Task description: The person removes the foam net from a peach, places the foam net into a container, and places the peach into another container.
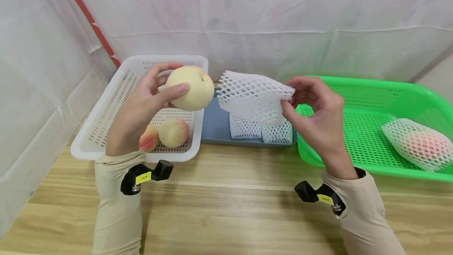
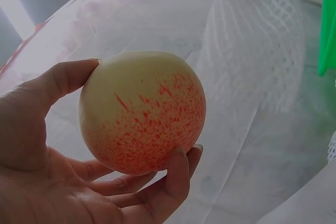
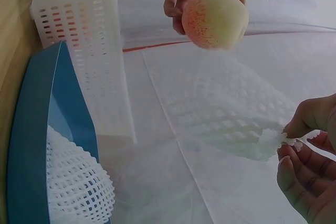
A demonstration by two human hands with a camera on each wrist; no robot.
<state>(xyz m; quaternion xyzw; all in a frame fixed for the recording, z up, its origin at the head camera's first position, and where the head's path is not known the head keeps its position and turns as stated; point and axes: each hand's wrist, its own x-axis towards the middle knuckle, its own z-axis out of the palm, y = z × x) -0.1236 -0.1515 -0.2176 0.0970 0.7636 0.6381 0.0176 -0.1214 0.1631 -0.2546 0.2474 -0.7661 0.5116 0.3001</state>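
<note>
White foam makes up the net (image 1: 253, 95) at the centre of the head frame, and on my feed the right hand (image 1: 318, 113) pinches it by one end between thumb and fingers. Left of it, the left hand (image 1: 138, 105) grips a bare peach (image 1: 192, 93), thumb on the near side and fingers curled round behind, so I count both grips as loaded. Peach and net hang in mid-air just beside each other, above the blue tray (image 1: 214, 121), with the net's free edge towards the fruit. From the wrapped peach (image 1: 422, 145) in the green basket (image 1: 375, 84) at the right of the frame, I judge the step in hand to be sleeving this one, the peach not yet inside. Next, I think, calls for spreading the net's mouth, lining it up and easing the fruit in; the soft mesh could fold or snag. Loose peaches (image 1: 173, 132) lie in the white basket (image 1: 191, 156) at left, and spare nets (image 1: 245, 127) in the tray.
</note>
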